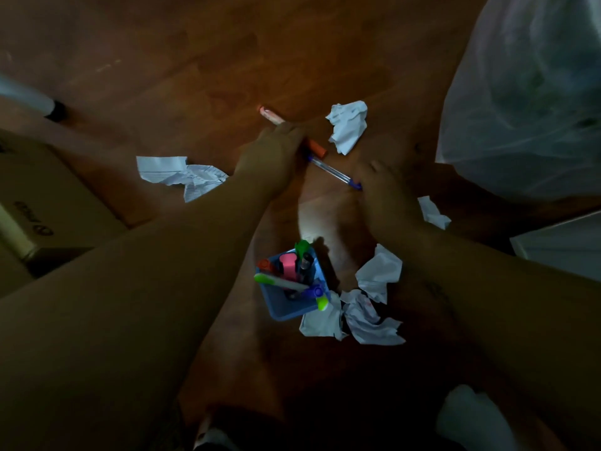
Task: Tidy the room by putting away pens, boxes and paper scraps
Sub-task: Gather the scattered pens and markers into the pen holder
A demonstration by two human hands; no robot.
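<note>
Head view, steeply down, close

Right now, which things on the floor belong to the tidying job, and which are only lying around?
Belongs to the job:
orange marker under the left hand
clear blue pen near the right hand
blue pen holder
crumpled paper scraps
cardboard box

Only lying around:
clear plastic bag
furniture leg

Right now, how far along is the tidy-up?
Done: several markers stand in the blue holder. In hand: left hand is on the orange marker; right hand is at the clear pen. Left: paper scraps across the floor and the cardboard box.
</note>
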